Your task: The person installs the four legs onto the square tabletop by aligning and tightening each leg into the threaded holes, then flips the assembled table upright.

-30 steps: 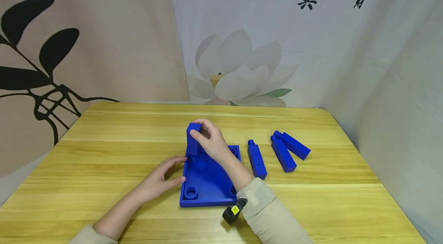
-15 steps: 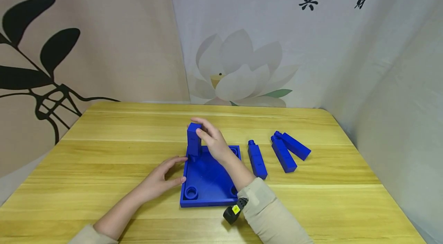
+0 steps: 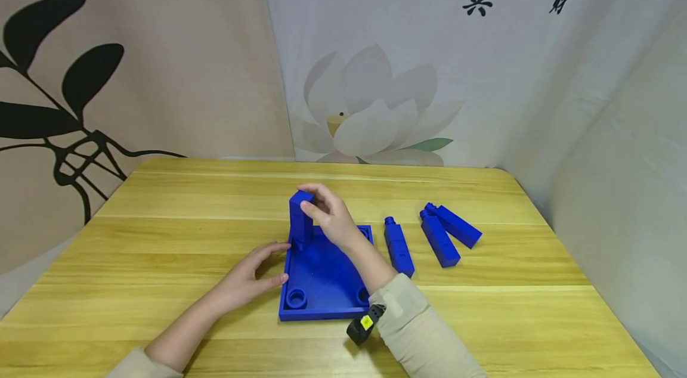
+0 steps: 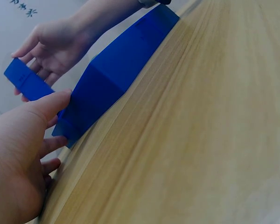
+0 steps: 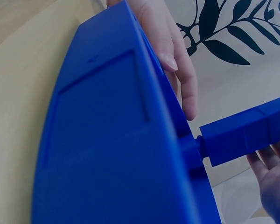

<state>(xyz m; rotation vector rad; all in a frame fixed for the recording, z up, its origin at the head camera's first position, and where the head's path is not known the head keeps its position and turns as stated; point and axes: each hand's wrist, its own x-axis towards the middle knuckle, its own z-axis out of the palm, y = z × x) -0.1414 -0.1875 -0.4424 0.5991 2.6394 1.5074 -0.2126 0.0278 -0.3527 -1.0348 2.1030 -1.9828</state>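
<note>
In the head view, a blue square table leg (image 3: 300, 220) stands upright over the far-left corner of a blue tabletop panel (image 3: 324, 276), which lies with its raised rim and corner sockets upward. My right hand (image 3: 333, 220) pinches the leg near its top between thumb and fingers. The right wrist view shows the leg's narrow neck (image 5: 201, 145) at the socket; how deep it sits is hidden. My left hand (image 3: 249, 279) touches the panel's left side with spread thumb and fingers. In the left wrist view, the left thumb (image 4: 58, 102) rests against the blue panel edge.
To the panel's right lie three more blue legs with threaded ends: one leg (image 3: 399, 247) alone, and a second leg (image 3: 440, 241) touching a third leg (image 3: 460, 227). All rest on a wooden table (image 3: 188, 229). A printed curtain (image 3: 214, 68) hangs behind.
My right fingers loosened from the leg half a second ago and have closed on it again. The leg has turned slightly about its upright axis. The left hand and panel stayed still.
</note>
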